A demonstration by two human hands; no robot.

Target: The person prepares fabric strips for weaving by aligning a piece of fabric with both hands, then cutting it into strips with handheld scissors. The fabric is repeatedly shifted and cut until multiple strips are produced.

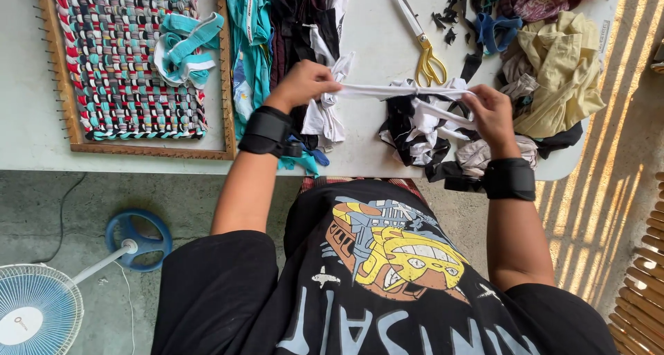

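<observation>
A white fabric strip is stretched level between my two hands above the white table. My left hand pinches its left end, my right hand grips the right end. Both wrists wear black bands. Under the strip lies a heap of black and white cloth pieces. Yellow-handled scissors lie on the table just beyond the strip.
A wooden frame loom with a woven multicolour mat sits at the left, teal strips on it. Teal, black and white strips hang beside it. Crumpled garments pile at right. A fan stands on the floor.
</observation>
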